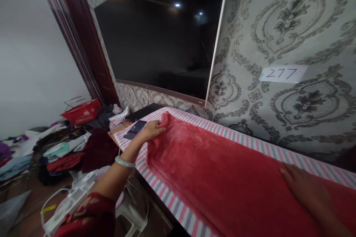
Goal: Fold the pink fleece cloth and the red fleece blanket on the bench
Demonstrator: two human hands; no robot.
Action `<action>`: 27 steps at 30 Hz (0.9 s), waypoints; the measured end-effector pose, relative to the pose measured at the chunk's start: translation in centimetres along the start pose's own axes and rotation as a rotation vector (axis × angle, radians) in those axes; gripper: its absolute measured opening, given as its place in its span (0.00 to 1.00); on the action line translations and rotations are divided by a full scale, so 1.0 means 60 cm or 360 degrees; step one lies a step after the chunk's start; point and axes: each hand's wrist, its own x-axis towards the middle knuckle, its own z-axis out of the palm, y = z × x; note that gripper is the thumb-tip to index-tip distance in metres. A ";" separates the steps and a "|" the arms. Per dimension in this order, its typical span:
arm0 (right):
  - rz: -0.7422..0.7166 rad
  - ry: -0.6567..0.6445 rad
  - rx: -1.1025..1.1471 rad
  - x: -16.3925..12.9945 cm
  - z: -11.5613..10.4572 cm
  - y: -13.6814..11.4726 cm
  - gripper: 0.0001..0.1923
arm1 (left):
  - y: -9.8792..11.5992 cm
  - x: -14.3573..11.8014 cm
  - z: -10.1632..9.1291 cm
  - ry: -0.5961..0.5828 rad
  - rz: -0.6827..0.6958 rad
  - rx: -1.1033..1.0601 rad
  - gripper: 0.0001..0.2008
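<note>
A long, folded red plush cloth [222, 170] lies over a striped pink, grey and white sheet [178, 207] on a table by the wall. At the cloth's far left end, my left hand [152, 130] pinches its bunched edge between thumb and fingers. My right hand [308, 190] rests flat on the cloth toward the right, fingers stretched out. Just left of my left hand lies a dark smartphone [135, 129]. Whether the red cloth is a blanket or a garment cannot be made out.
A large television [164, 33] hangs above the table, and a paper label [283, 73] marked 277 is on the wallpaper. Piled clothes [66, 152], a red bag [82, 112], a power strip [75, 196] and a white stool [130, 211] are at the left.
</note>
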 end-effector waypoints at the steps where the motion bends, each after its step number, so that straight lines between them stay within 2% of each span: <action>1: -0.0012 -0.0025 0.0008 -0.002 -0.004 -0.004 0.35 | 0.026 -0.010 0.018 -0.0031 0.0095 0.0070 0.09; 4: -0.0035 -0.0026 0.0045 -0.007 -0.015 -0.016 0.36 | 0.090 -0.058 0.088 -0.0176 0.0348 0.0220 0.12; 6: -0.0044 0.0007 0.0079 -0.010 -0.022 -0.022 0.36 | 0.111 -0.098 0.136 -0.0303 0.0632 0.0477 0.14; 8: -0.0006 0.0025 0.0095 -0.010 -0.030 -0.027 0.34 | 0.114 -0.134 0.177 -0.0370 0.0802 0.0740 0.16; 11: 0.0047 0.0106 0.0136 -0.006 -0.051 -0.045 0.31 | 0.101 -0.173 0.212 -0.0388 0.0848 0.0827 0.18; 14: -0.0081 0.0224 0.0387 0.000 -0.085 -0.094 0.28 | 0.089 -0.195 0.215 -0.0331 0.0817 0.0888 0.18; 16: -0.0185 0.0175 0.0720 0.001 -0.108 -0.149 0.25 | 0.085 -0.204 0.208 -0.0292 0.0766 0.0926 0.16; 17: -0.0183 0.0073 0.0911 0.000 -0.118 -0.182 0.25 | 0.083 -0.208 0.203 -0.0281 0.0731 0.0939 0.16; 20: -0.0072 -0.0437 0.1549 -0.005 -0.136 -0.285 0.25 | 0.071 -0.215 0.194 -0.0260 0.0643 0.0958 0.17; 22: 0.0079 -0.0635 0.1956 -0.009 -0.138 -0.344 0.27 | 0.056 -0.219 0.196 -0.0229 0.0646 0.0934 0.17; 24: 0.0117 -0.0687 0.2070 -0.011 -0.131 -0.388 0.29 | 0.039 -0.221 0.202 -0.0151 0.0747 0.0854 0.15; 27: 0.0089 -0.0643 0.2084 -0.008 -0.111 -0.432 0.28 | 0.023 -0.219 0.210 0.0072 0.0918 0.0707 0.15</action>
